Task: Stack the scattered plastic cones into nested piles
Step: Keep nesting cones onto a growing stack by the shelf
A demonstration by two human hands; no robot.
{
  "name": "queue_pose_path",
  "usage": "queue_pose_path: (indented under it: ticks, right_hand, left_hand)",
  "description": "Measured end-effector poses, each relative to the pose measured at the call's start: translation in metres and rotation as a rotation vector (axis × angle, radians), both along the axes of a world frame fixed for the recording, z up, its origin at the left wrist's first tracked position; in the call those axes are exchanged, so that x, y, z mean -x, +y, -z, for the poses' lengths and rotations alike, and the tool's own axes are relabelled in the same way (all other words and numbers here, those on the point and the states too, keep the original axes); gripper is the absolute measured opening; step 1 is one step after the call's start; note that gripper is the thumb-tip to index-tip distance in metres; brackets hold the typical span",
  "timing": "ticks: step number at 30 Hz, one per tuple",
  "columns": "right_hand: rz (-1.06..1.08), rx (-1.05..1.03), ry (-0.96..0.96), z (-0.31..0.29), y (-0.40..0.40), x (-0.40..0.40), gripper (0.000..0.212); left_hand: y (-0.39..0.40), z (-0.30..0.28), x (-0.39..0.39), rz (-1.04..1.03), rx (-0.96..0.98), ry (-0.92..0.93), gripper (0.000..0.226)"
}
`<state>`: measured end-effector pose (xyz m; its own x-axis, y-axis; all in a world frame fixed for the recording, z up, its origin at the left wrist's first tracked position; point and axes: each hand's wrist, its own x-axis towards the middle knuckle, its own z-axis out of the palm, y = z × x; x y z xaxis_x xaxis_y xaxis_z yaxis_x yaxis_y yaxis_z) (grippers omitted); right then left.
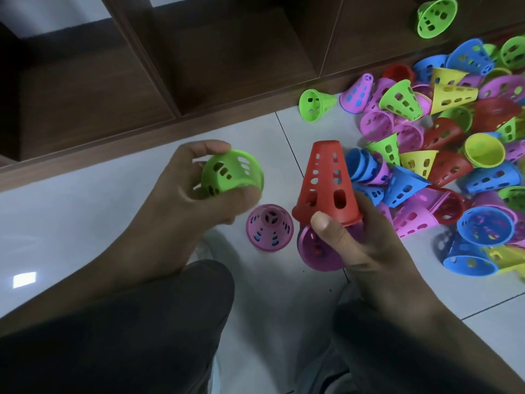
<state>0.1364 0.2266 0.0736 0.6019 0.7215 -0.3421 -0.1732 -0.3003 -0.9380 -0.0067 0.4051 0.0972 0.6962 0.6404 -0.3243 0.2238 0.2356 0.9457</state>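
My left hand (181,191) grips a green perforated cone (231,172), its wide mouth turned toward me. My right hand (366,243) holds a red cone (326,183) upright, thumb pressed on its rim, with a purple cone (312,251) nested under it. Between the hands a pink cone (269,227) stands upright on the floor. A big scattered heap of cones (443,143) in blue, yellow, red, pink and green lies at the right.
A dark wooden shelf unit (170,66) runs along the back, with one green cone (437,17) in a compartment. Another green cone (315,105) lies by its base. My knees in dark trousers (142,336) fill the foreground on the white tiled floor (85,217).
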Motion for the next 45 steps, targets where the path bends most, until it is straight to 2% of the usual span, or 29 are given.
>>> queue_pose_path:
  ticks: [3,6,9,11,15,19,21,26,28,31,34,37,41,43,45]
  right_hand:
    - [0.072,-0.013,-0.040,0.000,-0.001,0.005,0.059]
    - [0.097,-0.007,-0.039,-0.001,-0.004,0.006,0.068]
    - [0.107,-0.024,-0.017,-0.003,-0.006,0.010,0.083]
    - [0.108,-0.038,-0.011,-0.005,-0.007,0.012,0.079]
    - [0.115,-0.059,0.027,-0.005,-0.008,0.012,0.060]
    - [0.118,-0.055,0.011,-0.005,-0.008,0.013,0.070]
    - [0.092,-0.045,0.006,-0.005,-0.008,0.013,0.069]
    - [0.065,-0.030,0.032,-0.006,-0.009,0.015,0.068]
    - [0.041,-0.015,0.004,-0.007,-0.009,0.016,0.071]
    - [-0.020,0.036,-0.057,-0.009,-0.008,0.018,0.077]
    - [-0.080,0.049,-0.162,-0.009,-0.006,0.020,0.076]
    - [-0.094,0.048,-0.219,-0.008,-0.005,0.020,0.080]
    - [-0.080,0.016,-0.137,-0.003,-0.009,0.017,0.088]
    - [-0.065,-0.021,-0.082,-0.001,-0.009,0.019,0.082]
    - [-0.024,-0.065,-0.038,0.000,-0.011,0.022,0.057]
  left_hand:
    - [-0.006,0.005,-0.005,-0.113,0.327,-0.023,0.072]
    - [-0.011,0.010,-0.007,-0.130,0.430,0.000,0.071]
    - [-0.013,0.014,-0.006,-0.075,0.329,0.053,0.071]
    - [-0.016,0.017,-0.007,-0.026,0.234,0.096,0.070]
    - [-0.027,0.027,-0.014,0.054,0.066,0.207,0.076]
    - [-0.037,0.043,-0.017,0.046,0.087,0.302,0.087]
    - [-0.040,0.049,-0.017,0.067,0.076,0.356,0.083]
    - [-0.039,0.045,-0.019,0.133,-0.123,0.474,0.100]
    - [-0.039,0.037,-0.016,0.141,-0.182,0.401,0.094]
    - [-0.038,0.025,-0.012,0.239,-0.213,0.169,0.089]
    - [-0.039,0.015,-0.016,0.356,-0.276,0.133,0.089]
    - [-0.042,0.011,-0.021,0.322,-0.256,0.076,0.065]
    - [-0.043,0.010,-0.020,0.223,-0.185,-0.029,0.040]
    - [-0.042,0.007,-0.019,0.136,-0.085,-0.097,0.023]
    - [-0.039,0.005,-0.018,0.034,-0.014,-0.155,0.020]
